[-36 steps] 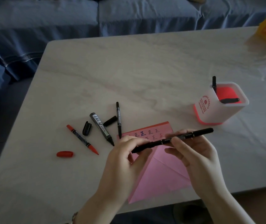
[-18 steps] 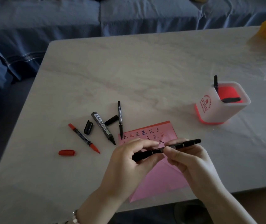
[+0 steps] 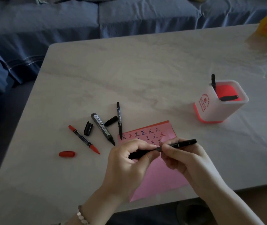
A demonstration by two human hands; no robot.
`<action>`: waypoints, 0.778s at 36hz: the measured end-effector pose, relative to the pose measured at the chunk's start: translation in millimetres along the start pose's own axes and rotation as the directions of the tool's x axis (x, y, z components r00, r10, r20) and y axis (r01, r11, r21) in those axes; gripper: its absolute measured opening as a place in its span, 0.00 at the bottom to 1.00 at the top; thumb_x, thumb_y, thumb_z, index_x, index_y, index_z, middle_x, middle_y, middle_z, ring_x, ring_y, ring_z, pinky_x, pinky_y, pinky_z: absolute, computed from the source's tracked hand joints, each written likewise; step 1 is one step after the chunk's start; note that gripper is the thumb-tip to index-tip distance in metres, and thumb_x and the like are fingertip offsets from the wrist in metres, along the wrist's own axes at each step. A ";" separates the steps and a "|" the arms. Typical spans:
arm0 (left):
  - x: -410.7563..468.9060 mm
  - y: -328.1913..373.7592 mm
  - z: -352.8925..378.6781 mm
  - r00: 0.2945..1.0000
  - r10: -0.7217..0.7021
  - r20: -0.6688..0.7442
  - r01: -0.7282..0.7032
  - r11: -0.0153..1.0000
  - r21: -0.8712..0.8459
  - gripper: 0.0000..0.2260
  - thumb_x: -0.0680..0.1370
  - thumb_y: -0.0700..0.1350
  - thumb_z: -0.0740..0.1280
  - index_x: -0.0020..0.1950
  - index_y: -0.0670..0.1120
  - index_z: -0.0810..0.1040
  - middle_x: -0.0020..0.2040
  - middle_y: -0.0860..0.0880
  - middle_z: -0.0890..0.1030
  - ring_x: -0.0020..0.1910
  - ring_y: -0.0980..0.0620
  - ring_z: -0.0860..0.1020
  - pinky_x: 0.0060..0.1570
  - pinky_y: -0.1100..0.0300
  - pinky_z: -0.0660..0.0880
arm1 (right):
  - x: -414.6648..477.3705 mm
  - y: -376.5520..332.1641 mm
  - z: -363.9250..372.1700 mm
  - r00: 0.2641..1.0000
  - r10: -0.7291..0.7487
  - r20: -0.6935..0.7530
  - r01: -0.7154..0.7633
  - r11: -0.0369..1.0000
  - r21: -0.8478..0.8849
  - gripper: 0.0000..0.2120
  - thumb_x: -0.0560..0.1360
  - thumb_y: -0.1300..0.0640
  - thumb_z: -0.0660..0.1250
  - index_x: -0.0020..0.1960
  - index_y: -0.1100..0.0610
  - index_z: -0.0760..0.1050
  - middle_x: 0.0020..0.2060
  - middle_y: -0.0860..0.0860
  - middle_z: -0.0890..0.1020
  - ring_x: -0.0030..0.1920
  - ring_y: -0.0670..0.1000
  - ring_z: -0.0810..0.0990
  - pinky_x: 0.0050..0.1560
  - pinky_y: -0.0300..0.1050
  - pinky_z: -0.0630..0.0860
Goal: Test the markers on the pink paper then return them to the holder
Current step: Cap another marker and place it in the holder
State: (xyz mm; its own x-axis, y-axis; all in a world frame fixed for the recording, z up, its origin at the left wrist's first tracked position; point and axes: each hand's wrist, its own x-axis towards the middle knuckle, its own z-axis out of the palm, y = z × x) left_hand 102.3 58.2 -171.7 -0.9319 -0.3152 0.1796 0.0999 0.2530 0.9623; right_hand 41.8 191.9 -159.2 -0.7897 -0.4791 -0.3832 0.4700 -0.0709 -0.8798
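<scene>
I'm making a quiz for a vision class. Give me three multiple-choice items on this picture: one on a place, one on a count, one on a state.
1. Where does the red cap lie?
A. in the holder
B. on the table, left of the red marker
C. on the paper

2. How many markers lie loose on the table?
A. one
B. three
C. five

3. How is the black marker held?
A. by the left hand and right hand together
B. by one hand alone
C. by no hand

Key:
1 B, it lies on bare table beside that marker's tip.
2 B, the red marker, thick grey marker and thin black marker.
3 A, both hands' fingers grip its barrel.
</scene>
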 end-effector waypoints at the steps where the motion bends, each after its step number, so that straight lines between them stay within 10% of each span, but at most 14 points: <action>1: 1.9 1.0 -0.2 1.000 -0.023 -0.001 0.023 1.000 -0.007 0.06 0.66 0.41 0.72 0.37 0.52 0.82 0.35 0.55 0.83 0.36 0.59 0.81 0.37 0.70 0.75 | 0.6 -0.9 1.1 1.000 -0.010 0.003 0.010 1.000 0.022 0.07 0.61 0.57 0.68 0.35 0.62 0.79 0.26 0.55 0.78 0.26 0.49 0.73 0.26 0.36 0.70; 16: 59.2 -8.8 44.9 0.884 -0.314 0.346 0.304 0.949 0.085 0.07 0.76 0.39 0.65 0.41 0.50 0.78 0.32 0.53 0.77 0.31 0.59 0.71 0.37 0.64 0.70 | 18.5 -14.2 -46.9 0.953 -0.125 -0.277 0.103 0.990 -0.092 0.07 0.74 0.63 0.63 0.40 0.63 0.76 0.24 0.52 0.79 0.27 0.48 0.74 0.28 0.36 0.72; 18: 67.4 -9.7 52.3 0.901 -0.277 0.333 0.229 0.957 0.176 0.07 0.78 0.41 0.62 0.48 0.51 0.78 0.37 0.53 0.77 0.35 0.58 0.72 0.39 0.63 0.70 | 13.9 -21.7 -59.6 0.880 -0.354 -0.316 0.281 0.925 -0.256 0.05 0.74 0.64 0.63 0.40 0.59 0.75 0.25 0.51 0.80 0.27 0.46 0.75 0.29 0.35 0.73; 24: 78.2 -13.4 39.6 0.955 -0.197 0.223 0.116 0.937 0.329 0.06 0.79 0.42 0.61 0.50 0.52 0.77 0.44 0.59 0.78 0.45 0.66 0.75 0.43 0.77 0.69 | 2.7 -56.5 -102.0 0.321 -0.899 -0.296 0.492 0.426 -0.759 0.07 0.74 0.59 0.64 0.44 0.46 0.73 0.39 0.46 0.77 0.38 0.45 0.77 0.39 0.37 0.74; 28: 68.9 -23.1 23.0 0.942 -0.280 0.187 0.193 0.904 0.381 0.08 0.78 0.42 0.62 0.44 0.54 0.76 0.42 0.55 0.81 0.43 0.61 0.78 0.42 0.70 0.73 | 24.4 -61.8 -123.6 0.368 -0.856 -0.363 0.312 0.481 -0.819 0.04 0.73 0.57 0.63 0.46 0.50 0.74 0.40 0.52 0.78 0.38 0.45 0.76 0.40 0.37 0.72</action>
State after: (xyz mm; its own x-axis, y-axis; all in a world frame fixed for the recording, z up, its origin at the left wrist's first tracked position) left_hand 27.7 51.7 -186.3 -0.9707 -0.1968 -0.1381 -0.2223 0.5166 0.8268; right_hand -55.3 292.8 -148.9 -0.8359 0.2021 0.5104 -0.3435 0.5327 -0.7735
